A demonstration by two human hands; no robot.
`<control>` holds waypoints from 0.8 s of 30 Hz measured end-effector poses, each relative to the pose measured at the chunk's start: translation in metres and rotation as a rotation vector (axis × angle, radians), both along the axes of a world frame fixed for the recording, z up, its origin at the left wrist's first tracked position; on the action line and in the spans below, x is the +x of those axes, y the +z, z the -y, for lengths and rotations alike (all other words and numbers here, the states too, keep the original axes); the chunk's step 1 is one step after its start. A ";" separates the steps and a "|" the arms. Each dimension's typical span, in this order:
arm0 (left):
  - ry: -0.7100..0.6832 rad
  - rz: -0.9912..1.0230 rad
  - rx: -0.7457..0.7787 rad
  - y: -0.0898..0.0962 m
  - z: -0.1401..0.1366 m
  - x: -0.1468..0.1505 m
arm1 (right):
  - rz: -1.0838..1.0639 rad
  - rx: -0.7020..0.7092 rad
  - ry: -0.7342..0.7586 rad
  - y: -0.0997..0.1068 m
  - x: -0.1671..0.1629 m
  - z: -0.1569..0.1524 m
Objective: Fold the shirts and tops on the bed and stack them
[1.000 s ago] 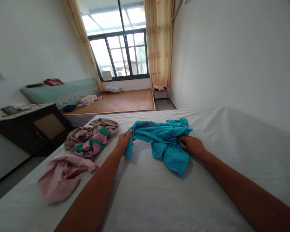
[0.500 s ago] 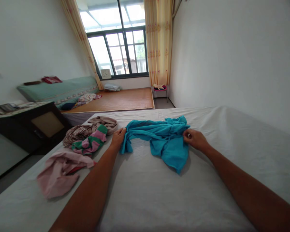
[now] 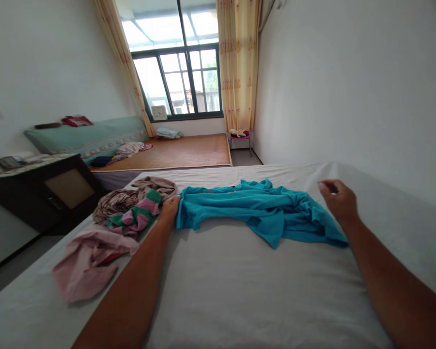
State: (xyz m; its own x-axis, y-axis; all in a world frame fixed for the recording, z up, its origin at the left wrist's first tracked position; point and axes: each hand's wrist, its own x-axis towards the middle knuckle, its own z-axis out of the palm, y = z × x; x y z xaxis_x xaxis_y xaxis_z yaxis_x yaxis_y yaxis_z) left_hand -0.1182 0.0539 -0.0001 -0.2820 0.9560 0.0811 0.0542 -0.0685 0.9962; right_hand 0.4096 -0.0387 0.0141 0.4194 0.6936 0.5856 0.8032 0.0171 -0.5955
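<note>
A turquoise shirt [image 3: 236,206] lies creased and stretched sideways over the white bedsheet [image 3: 261,291]. My left hand [image 3: 171,207] is closed on its left edge, fingers pressed around the cloth. Beyond the shirt's right end, my right hand [image 3: 340,199] is raised a little above the sheet, apart from the cloth. Its fingers are loosely curled with a gap showing between thumb and fingertips, and I see nothing in them. The right part of the shirt is bunched in folds, with one corner reaching toward my right wrist.
Left of the shirt lie a pink garment [image 3: 85,269], a green and pink cloth [image 3: 136,215], a brown patterned cloth [image 3: 114,206] and a beige one [image 3: 156,184]. A dark cabinet [image 3: 65,189] stands at the left. Behind are another bed [image 3: 192,148] and a stool [image 3: 241,137].
The shirt has been spread wider, its right part moving right. My right hand has let go of it and moved right. My left hand has shifted slightly left, still gripping the cloth.
</note>
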 end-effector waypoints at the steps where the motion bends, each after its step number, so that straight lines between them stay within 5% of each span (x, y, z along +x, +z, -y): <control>1: -0.003 0.015 -0.009 0.000 0.000 0.001 | 0.001 -0.110 0.202 0.005 -0.018 0.004; 3: -0.014 0.052 -0.035 0.000 -0.001 0.001 | 0.081 -0.402 0.553 0.006 -0.053 0.011; 5: -0.049 0.054 -0.071 -0.001 -0.002 -0.001 | 0.192 -0.499 0.613 -0.001 -0.081 0.016; 8: -0.102 0.021 -0.112 -0.004 -0.004 -0.005 | 0.230 -0.452 0.636 -0.011 -0.102 0.017; 13: -0.084 0.023 -0.087 -0.005 -0.004 -0.008 | -0.104 -0.518 0.948 0.016 -0.089 0.027; 20: -0.033 -0.135 -0.112 0.004 0.002 -0.009 | -0.330 -0.991 1.696 0.041 -0.074 0.063; 22: -0.042 -0.240 -0.077 0.003 0.002 -0.011 | -0.431 -1.016 1.731 0.038 -0.067 0.062; 24: -0.006 -0.376 -0.027 0.001 0.000 -0.015 | -0.490 -0.927 1.548 0.036 -0.054 0.055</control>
State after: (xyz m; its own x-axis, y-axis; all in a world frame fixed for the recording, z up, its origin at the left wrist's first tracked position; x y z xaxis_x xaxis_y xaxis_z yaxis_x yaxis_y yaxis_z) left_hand -0.1327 0.0544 0.0013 -0.2323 0.9606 0.1527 0.4159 -0.0438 0.9084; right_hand 0.3557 -0.0939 0.0506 -0.8198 0.5611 -0.1145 0.1701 0.0477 -0.9843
